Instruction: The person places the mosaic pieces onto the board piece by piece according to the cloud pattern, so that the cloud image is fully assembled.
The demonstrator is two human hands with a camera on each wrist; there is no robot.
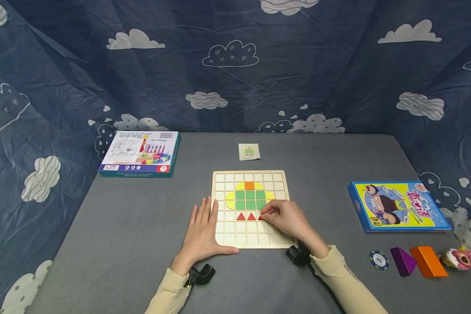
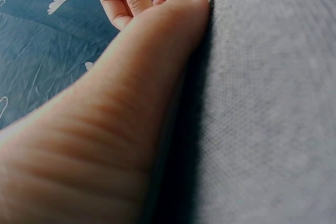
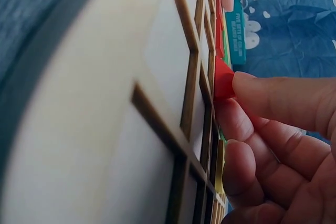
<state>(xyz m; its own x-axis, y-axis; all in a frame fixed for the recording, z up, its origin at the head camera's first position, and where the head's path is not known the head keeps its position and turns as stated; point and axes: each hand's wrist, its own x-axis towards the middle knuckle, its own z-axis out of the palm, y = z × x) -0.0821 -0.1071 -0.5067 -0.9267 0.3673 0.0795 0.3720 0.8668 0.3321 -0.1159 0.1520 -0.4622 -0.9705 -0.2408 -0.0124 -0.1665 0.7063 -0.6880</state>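
Note:
A pale wooden grid board [image 1: 235, 239] lies in the middle of the table. My left hand [image 1: 202, 235] rests flat along its left side, fingers straight, the thumb stretched along the near edge. Between the thumb and fingers of my right hand [image 1: 286, 216] is a red triangle [image 3: 224, 80], pinched right at a grid cell. To its left, two more red triangles [image 1: 240, 216] sit in the same row. Above them green squares [image 1: 250, 204] form a block, topped by an orange square [image 1: 249, 186] and flanked by yellow rounded pieces [image 1: 230, 201]. The right hand partly covers the board's right side.
A small pattern card [image 1: 249, 151] lies beyond the board. At the back left is a bead-set box [image 1: 141, 152]; a blue and yellow box [image 1: 400, 207] lies right. Near it are a poker chip [image 1: 378, 260], a purple block [image 1: 403, 261], an orange block [image 1: 428, 261] and a figurine [image 1: 461, 258].

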